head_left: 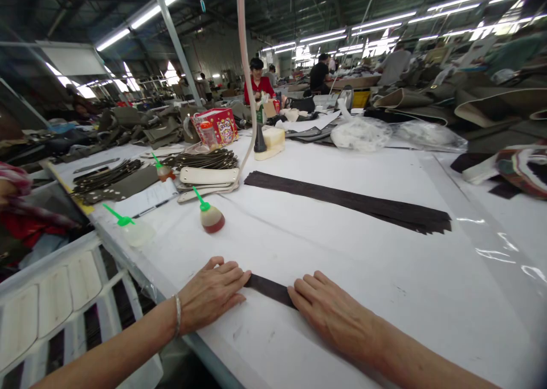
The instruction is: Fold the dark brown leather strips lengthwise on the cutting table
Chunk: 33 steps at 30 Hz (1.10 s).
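Note:
A short stretch of dark brown strip (270, 290), leather-like, shows flat on the white tabletop between my hands. My left hand (216, 291), with a bracelet at the wrist, is closed over the strip's left part, fingers together and pointing right. On the right part my right hand (327, 306) presses down with curled fingers, hiding that end. Beyond them lies a long stack of similar dark strips (346, 201), fanned at its right end. A squeeze bottle (212, 218) with a green spout and reddish-brown liquid stands past my left hand.
Another green-spouted bottle (135, 232) is near the table's left edge, beside a notebook (151, 198). Cream pieces (208, 176) and dark pieces are stacked behind. A hose (248, 64) hangs down to the table. Left below stands a white crate (96, 241). A person in red (260, 86) sits opposite.

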Each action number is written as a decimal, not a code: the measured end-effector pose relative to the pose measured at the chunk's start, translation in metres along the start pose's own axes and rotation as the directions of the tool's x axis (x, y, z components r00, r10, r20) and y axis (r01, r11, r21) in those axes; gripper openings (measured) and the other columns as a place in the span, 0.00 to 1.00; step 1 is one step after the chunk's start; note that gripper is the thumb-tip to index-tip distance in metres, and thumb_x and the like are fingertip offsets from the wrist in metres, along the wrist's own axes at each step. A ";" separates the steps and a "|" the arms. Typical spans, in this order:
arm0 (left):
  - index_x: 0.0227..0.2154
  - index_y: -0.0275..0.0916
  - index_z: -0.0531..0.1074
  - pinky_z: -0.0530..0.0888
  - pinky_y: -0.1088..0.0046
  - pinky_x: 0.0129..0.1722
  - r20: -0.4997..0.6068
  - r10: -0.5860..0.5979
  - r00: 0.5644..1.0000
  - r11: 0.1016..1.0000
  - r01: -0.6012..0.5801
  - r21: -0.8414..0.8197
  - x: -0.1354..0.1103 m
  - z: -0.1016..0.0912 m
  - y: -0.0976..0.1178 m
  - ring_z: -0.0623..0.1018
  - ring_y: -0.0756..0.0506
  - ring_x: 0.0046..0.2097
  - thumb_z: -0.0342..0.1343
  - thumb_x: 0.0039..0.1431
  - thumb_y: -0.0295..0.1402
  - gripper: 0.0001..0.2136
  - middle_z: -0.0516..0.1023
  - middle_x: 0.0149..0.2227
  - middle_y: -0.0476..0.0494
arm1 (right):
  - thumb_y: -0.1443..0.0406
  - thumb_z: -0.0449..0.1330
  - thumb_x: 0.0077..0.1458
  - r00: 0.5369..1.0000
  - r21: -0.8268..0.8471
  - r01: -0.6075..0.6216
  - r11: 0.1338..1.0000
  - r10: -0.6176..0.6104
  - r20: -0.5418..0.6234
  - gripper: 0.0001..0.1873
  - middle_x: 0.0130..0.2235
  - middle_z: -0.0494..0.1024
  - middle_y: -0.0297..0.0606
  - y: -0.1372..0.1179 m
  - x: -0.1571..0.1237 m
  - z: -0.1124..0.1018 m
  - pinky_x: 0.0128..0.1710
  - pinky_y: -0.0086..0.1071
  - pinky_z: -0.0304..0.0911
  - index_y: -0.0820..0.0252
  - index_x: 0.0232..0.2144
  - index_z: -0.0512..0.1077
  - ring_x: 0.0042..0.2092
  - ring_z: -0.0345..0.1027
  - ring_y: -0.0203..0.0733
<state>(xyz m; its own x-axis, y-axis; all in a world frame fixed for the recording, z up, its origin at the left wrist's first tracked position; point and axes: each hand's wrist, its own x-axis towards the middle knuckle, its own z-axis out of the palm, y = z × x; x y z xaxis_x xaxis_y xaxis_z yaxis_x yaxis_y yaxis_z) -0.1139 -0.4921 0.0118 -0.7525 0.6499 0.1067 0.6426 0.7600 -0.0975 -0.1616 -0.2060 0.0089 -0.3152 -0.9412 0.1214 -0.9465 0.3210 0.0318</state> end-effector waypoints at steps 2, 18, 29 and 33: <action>0.58 0.41 0.59 0.56 0.64 0.49 0.022 0.010 1.000 1.000 -0.010 0.006 0.002 -0.003 0.000 0.70 0.45 0.47 0.48 0.67 0.35 0.18 0.74 0.41 0.45 | 0.77 0.52 0.56 1.000 0.022 0.006 1.000 -0.006 0.005 0.08 0.35 0.66 0.38 0.002 -0.004 -0.002 0.36 0.36 0.53 0.63 0.36 0.66 0.34 0.58 0.42; 0.52 0.38 0.65 0.55 0.64 0.50 -0.035 0.063 0.997 0.997 -0.065 -0.039 0.021 -0.002 0.018 0.70 0.44 0.50 0.45 0.68 0.35 0.14 0.75 0.45 0.44 | 0.75 0.51 0.60 1.000 0.036 0.000 0.999 -0.001 0.021 0.08 0.34 0.66 0.38 0.009 -0.024 -0.006 0.37 0.36 0.54 0.64 0.40 0.67 0.34 0.57 0.42; 0.53 0.46 0.66 0.53 0.62 0.49 -0.050 0.064 0.997 0.996 -0.061 0.059 0.033 -0.009 0.031 0.69 0.43 0.51 0.47 0.67 0.37 0.14 0.75 0.47 0.47 | 0.74 0.49 0.59 1.000 0.008 -0.001 1.000 0.001 0.031 0.09 0.34 0.65 0.39 0.014 -0.051 -0.009 0.36 0.36 0.52 0.66 0.41 0.66 0.33 0.56 0.42; 0.50 0.41 0.67 0.56 0.64 0.48 -0.065 0.094 0.993 0.995 -0.094 0.015 0.039 -0.010 0.038 0.69 0.45 0.50 0.45 0.68 0.34 0.12 0.74 0.49 0.47 | 0.75 0.49 0.59 0.999 0.000 -0.011 1.000 0.011 0.032 0.10 0.34 0.65 0.38 0.014 -0.059 -0.011 0.36 0.36 0.52 0.65 0.40 0.66 0.33 0.55 0.42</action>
<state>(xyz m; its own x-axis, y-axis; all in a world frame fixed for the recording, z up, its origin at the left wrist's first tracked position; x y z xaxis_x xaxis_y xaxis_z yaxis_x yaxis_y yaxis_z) -0.1169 -0.4378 0.0224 -0.6775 0.7177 0.1608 0.7080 0.6957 -0.1217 -0.1560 -0.1448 0.0130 -0.3275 -0.9405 0.0902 -0.9430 0.3313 0.0304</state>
